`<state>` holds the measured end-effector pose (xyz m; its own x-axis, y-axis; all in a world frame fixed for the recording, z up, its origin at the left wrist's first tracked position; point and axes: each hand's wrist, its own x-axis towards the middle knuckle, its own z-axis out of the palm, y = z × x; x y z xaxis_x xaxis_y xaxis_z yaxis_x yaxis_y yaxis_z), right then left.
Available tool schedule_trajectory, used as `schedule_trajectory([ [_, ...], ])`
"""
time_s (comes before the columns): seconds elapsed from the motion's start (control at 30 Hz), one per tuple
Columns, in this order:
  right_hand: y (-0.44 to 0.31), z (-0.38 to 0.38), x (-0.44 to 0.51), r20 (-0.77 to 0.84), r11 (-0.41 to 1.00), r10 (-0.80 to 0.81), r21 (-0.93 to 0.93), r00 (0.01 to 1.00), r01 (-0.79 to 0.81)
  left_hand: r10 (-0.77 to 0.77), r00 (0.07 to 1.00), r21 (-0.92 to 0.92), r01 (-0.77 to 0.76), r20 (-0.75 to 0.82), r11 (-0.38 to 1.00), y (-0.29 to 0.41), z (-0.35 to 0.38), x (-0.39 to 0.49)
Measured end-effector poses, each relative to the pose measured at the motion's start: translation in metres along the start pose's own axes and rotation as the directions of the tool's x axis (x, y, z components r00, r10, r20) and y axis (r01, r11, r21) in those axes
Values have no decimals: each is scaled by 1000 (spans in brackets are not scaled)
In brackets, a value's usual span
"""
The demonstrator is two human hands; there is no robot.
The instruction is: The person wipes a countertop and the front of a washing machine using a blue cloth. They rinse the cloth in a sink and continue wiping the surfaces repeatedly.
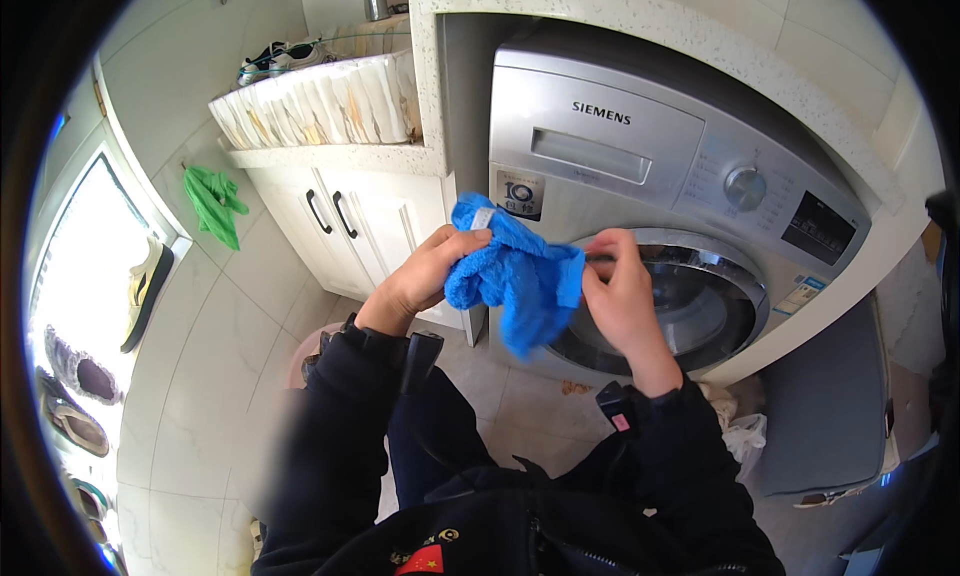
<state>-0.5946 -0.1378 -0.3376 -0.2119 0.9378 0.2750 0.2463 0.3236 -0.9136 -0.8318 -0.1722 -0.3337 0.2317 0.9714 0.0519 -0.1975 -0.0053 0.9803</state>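
Note:
A blue fleecy cloth point(510, 268) with a small white tag is held up in front of the washing machine point(555, 231). My left hand point(435, 268) grips its left side, thumb on top beside the tag. At the flat-hemmed right end, the fingertips of my right hand point(622, 283) pinch the edge; whether a dark strip there belongs to the cloth, I cannot tell. The lower part of the cloth hangs down, slightly blurred. Behind my right hand is the machine's round glass door point(686, 313), partly hidden and seemingly closed.
A stone-like counter point(435, 73) frames the Siemens machine. White cabinet doors point(375, 223) and a basin point(322, 107) with shoes point(289, 56) stand left. A green cloth point(214, 201) hangs on the wall. Several shoes line the window sill. At right are a grey panel point(825, 403) and plastic bag point(746, 441).

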Motion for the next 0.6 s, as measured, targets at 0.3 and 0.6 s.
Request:
schedule_trajectory([
  [0.3, -14, 39, -10, -94, 846, -436, 296, 895, 443, 120, 986, 6, -121, 120, 993, 1, 35, 15],
  [0.6, -44, -49, 76, -449, 695, -718, -441, 532, 568, 304, 949, 101, -312, 89, 945, 18, 7, 32],
])
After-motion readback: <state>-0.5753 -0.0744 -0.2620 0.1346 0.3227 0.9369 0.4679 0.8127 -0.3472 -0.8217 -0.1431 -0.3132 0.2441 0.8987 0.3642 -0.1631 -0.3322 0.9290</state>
